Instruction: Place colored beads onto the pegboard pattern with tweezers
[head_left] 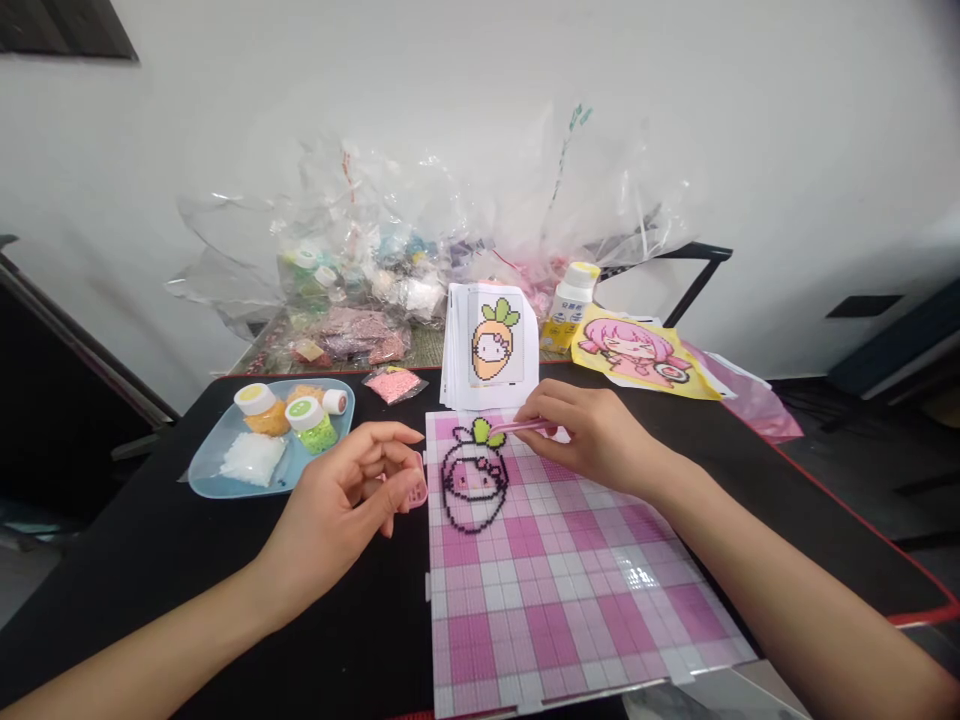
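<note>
Fingers (540, 412) of the right hand (592, 435) are pinched on a pair of pink tweezers (525, 427), whose tips point left toward the green leaf of the bead figure (472, 480). That figure, a black outline with a green top, sits at the far left corner of the pink checked pegboard (555, 590), which lies flat on the black counter (150, 560) and runs to its near edge. The left hand (352, 500) rests on the counter just beside the pegboard's left edge, its fingers curled around a small pink container (417, 490). Nothing lies between the tweezers and the figure; the right hand itself covers part of the pegboard's far edge. Behind the pegboard, touching or nearly touching its far edge, stands a stack of pattern cards (491, 345) showing a carrot-shaped character. Toward the far left of the counter is a light blue tray (206, 470) holding small jars with white lids and heaps of yellow, green and white beads. A small bag of pink beads (394, 384) lies between the tray and the cards. At the far edge are crumpled clear plastic bags (420, 220), a white bottle with a yellow cap (574, 290), and a yellow sheet with a pink-haired figure (637, 352).
</note>
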